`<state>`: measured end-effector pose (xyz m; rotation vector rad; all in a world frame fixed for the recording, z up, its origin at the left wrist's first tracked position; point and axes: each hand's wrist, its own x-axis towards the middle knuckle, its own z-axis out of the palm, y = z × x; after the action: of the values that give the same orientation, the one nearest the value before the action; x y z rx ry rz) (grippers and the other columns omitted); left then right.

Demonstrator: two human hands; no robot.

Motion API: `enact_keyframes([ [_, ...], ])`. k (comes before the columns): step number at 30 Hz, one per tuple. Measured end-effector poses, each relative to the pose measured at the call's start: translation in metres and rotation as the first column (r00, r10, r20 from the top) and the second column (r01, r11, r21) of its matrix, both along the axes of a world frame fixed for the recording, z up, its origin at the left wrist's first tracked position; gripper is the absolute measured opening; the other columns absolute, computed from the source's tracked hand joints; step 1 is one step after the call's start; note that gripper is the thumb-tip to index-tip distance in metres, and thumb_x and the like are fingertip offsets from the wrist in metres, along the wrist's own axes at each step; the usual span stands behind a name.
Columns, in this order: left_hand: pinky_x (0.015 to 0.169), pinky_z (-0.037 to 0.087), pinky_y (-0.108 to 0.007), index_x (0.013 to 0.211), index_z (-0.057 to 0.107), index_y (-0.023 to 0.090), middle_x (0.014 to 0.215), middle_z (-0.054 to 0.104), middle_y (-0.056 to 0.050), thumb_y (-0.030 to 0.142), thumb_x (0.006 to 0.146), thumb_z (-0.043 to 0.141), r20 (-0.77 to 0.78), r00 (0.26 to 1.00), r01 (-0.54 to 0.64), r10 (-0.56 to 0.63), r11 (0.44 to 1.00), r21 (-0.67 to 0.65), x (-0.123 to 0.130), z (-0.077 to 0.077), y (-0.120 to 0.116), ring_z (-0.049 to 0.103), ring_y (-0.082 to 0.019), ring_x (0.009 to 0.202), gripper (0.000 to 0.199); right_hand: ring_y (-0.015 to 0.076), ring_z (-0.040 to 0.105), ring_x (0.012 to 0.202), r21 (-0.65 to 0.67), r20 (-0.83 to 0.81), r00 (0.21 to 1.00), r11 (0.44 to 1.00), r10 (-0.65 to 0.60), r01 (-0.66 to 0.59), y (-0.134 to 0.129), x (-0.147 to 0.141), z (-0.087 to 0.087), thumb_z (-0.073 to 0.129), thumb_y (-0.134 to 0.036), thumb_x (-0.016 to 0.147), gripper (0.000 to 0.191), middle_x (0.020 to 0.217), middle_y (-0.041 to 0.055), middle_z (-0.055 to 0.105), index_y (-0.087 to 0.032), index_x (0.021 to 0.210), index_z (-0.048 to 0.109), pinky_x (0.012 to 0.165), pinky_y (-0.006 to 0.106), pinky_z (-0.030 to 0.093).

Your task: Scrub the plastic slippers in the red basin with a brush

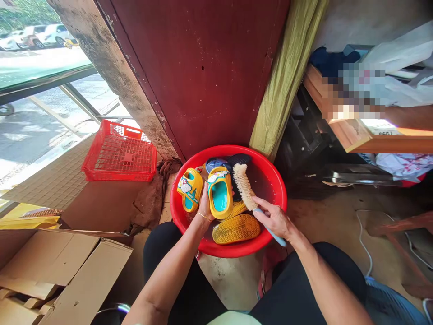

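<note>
From the head view, here's the left hand (204,205) closed around the left side of a yellow clog (220,195), its opening facing up, over the middle of the red tub (233,251). And the right hand (274,220) grips the brush (244,187) by its handle, index finger reaching toward the bristles, the brush head just beside the clog; whether they touch, I can't tell. This looks like scrubbing, so the left grip wants to stay firm, thumb and fingers clear of the bristles! Short, steady strokes should suit the rim and inside, turning the clog for each face. Keep it low over the tub to catch drips, clear of the second yellow clog (190,190) at left and the upturned sole (237,229) on the near side.
</note>
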<state>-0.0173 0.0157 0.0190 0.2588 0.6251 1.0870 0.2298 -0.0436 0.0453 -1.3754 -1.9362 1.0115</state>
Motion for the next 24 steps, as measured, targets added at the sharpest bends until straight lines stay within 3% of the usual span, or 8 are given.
enact_keyframes([
  [4, 0.097, 0.054, -0.045, 0.134, 0.059, 0.015, 0.110, 0.074, -0.013, 0.067, 0.090, 0.049, 0.000, 0.988, 0.154, -0.154, 0.985, -0.077, 0.009, -0.005, -0.014, 0.069, -0.030, 0.106, 0.069, 0.0212, 0.068, 0.113, 0.255, 0.081, 0.995, 0.966, -0.053, 0.031, 0.021, -0.018, -0.011, 0.048, -0.026, 0.093, 0.051, 0.129, 0.0052, 0.069, -0.024, 0.143, 0.055, 0.099, 0.034, 0.054],
  [7, 0.098, 0.053, -0.047, 0.136, 0.057, 0.015, 0.113, 0.074, -0.013, 0.069, 0.090, 0.046, 0.044, 0.967, 0.255, -0.252, 0.964, -0.077, 0.009, -0.003, -0.021, 0.068, -0.032, 0.110, 0.072, 0.0230, 0.069, 0.111, 0.325, 0.167, 0.968, 0.937, -0.188, 0.126, 0.034, -0.016, -0.013, 0.042, -0.024, 0.095, 0.051, 0.128, 0.0088, 0.070, -0.020, 0.145, 0.052, 0.097, 0.037, 0.056],
  [10, 0.097, 0.054, -0.047, 0.136, 0.057, 0.016, 0.114, 0.074, -0.012, 0.069, 0.090, 0.046, 0.039, 0.983, 0.181, -0.179, 0.982, -0.056, 0.008, -0.003, -0.020, 0.068, -0.032, 0.110, 0.070, 0.0239, 0.067, 0.114, 0.420, 0.154, 0.968, 0.900, -0.200, 0.119, 0.030, -0.016, -0.013, 0.042, -0.025, 0.097, 0.054, 0.131, 0.0111, 0.067, -0.017, 0.149, 0.046, 0.097, 0.037, 0.056],
  [12, 0.096, 0.055, -0.045, 0.135, 0.058, 0.016, 0.114, 0.074, -0.012, 0.066, 0.091, 0.047, 0.028, 0.993, 0.119, -0.118, 0.991, -0.060, 0.007, -0.005, -0.016, 0.069, -0.031, 0.109, 0.068, 0.0231, 0.064, 0.120, 0.486, 0.158, 0.977, 0.873, -0.142, 0.049, 0.020, -0.022, -0.015, 0.042, -0.025, 0.097, 0.055, 0.136, 0.0101, 0.064, -0.019, 0.152, 0.043, 0.101, 0.035, 0.054],
  [15, 0.096, 0.055, -0.042, 0.134, 0.059, 0.014, 0.113, 0.074, -0.011, 0.062, 0.093, 0.048, 0.009, 0.997, 0.078, -0.077, 0.994, -0.071, 0.004, -0.006, -0.014, 0.070, -0.029, 0.106, 0.064, 0.0223, 0.067, 0.115, 0.481, 0.244, 0.965, 0.876, -0.093, -0.037, 0.013, -0.026, -0.021, 0.044, -0.025, 0.097, 0.055, 0.132, 0.0072, 0.067, -0.025, 0.153, 0.043, 0.100, 0.032, 0.055],
  [18, 0.098, 0.054, -0.040, 0.134, 0.059, 0.013, 0.113, 0.075, -0.012, 0.060, 0.094, 0.049, -0.011, 0.994, 0.107, -0.108, 0.993, -0.058, 0.001, -0.002, -0.015, 0.070, -0.028, 0.106, 0.063, 0.0231, 0.072, 0.103, 0.424, 0.310, 0.923, 0.902, -0.229, 0.081, 0.022, -0.013, -0.027, 0.044, -0.024, 0.097, 0.056, 0.121, 0.0068, 0.073, -0.027, 0.152, 0.043, 0.089, 0.033, 0.059],
  [21, 0.100, 0.053, -0.041, 0.135, 0.059, 0.014, 0.114, 0.074, -0.012, 0.062, 0.093, 0.050, -0.069, 0.988, 0.133, -0.136, 0.990, -0.052, 0.001, 0.002, -0.015, 0.070, -0.029, 0.108, 0.064, 0.0238, 0.072, 0.102, 0.399, 0.313, 0.893, 0.898, -0.324, 0.186, 0.029, 0.001, -0.024, 0.042, -0.026, 0.098, 0.055, 0.123, 0.0077, 0.072, -0.024, 0.153, 0.041, 0.086, 0.033, 0.059],
  [24, 0.101, 0.053, -0.041, 0.133, 0.062, 0.017, 0.115, 0.074, -0.011, 0.056, 0.093, 0.055, -0.204, 0.976, 0.069, -0.070, 0.998, -0.010, 0.001, 0.002, -0.011, 0.069, -0.028, 0.108, 0.057, 0.0238, 0.067, 0.112, 0.404, 0.309, 0.921, 0.910, -0.236, 0.097, 0.019, -0.004, -0.017, 0.039, -0.030, 0.100, 0.054, 0.133, 0.0093, 0.067, -0.021, 0.153, 0.041, 0.095, 0.032, 0.055],
])
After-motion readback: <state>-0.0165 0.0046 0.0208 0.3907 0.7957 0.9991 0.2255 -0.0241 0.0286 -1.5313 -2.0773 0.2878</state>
